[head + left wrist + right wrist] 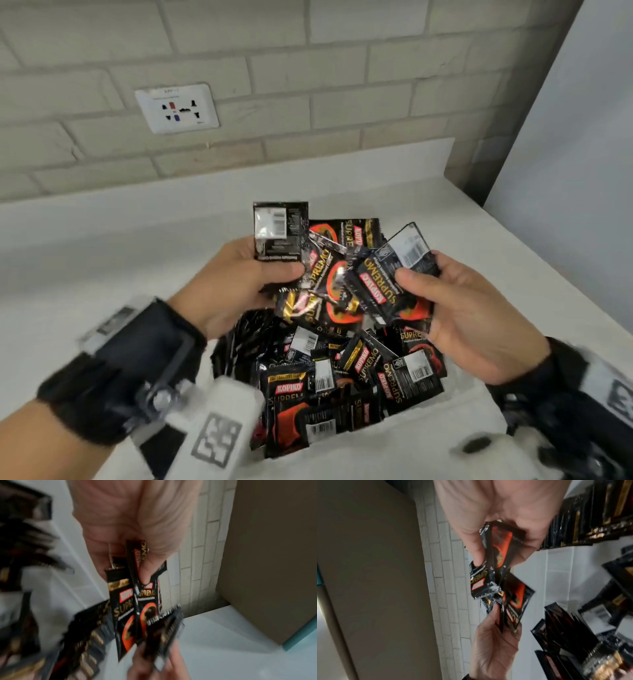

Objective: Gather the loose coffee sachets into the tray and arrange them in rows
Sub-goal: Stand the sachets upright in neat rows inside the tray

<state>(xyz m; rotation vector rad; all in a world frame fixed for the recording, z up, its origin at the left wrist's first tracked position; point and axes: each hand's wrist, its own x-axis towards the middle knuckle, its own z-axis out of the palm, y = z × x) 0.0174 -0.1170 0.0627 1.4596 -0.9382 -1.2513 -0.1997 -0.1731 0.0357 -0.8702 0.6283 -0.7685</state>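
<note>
**Both hands full of sachets above the tray**

The left hand [239,281] pinches a fan of coffee sachets [308,274], thumb across their faces. The right hand [469,308] grips a second bunch [383,274], touching the first. Beneath them, more sachets [342,383] lie jumbled in the white tray [428,431] on the table [102,246].

A pale white, smooth worktop [120,260] runs up to a low raised ledge against the brick-patterned wall. On it sits a shallow white tray [404,442] (its rim is hard to tell apart from the surface), which holds a jumbled heap of black foil coffee sachets [346,380] with red and gold print, some face up, others showing white barcode panels.
</note>
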